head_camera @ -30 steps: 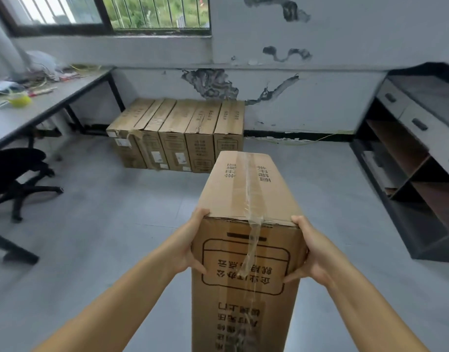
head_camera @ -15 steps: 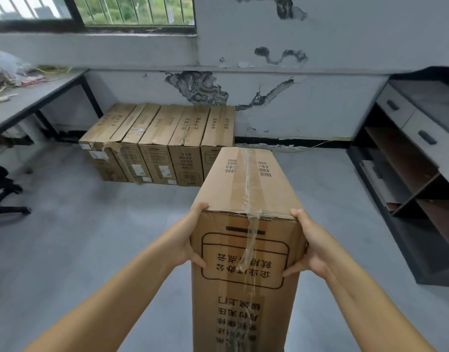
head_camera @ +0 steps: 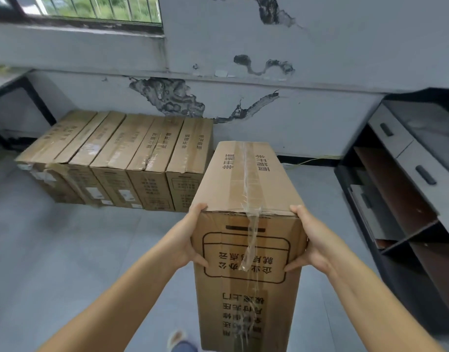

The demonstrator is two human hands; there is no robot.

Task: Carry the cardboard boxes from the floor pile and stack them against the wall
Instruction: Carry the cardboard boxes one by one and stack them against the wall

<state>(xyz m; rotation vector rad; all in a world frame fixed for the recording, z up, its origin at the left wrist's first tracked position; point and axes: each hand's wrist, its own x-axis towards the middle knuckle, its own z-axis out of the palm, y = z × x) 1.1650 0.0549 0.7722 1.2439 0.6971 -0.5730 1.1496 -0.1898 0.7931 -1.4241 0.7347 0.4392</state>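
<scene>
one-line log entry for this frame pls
phase: carry | left hand: grips tall brown cardboard box | right hand: grips box | target: row of brown cardboard boxes along wall, ahead-left

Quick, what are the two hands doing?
Left hand: grips the carried cardboard box.
Right hand: grips the same box.

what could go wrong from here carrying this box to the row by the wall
Both hands, left and right, grip only the near end of the carried box, so its far end might dip or slip. The box hides the floor just ahead, a trip risk. The free spot lies between the row of boxes and the shelf unit; a corner may bump either.
</scene>
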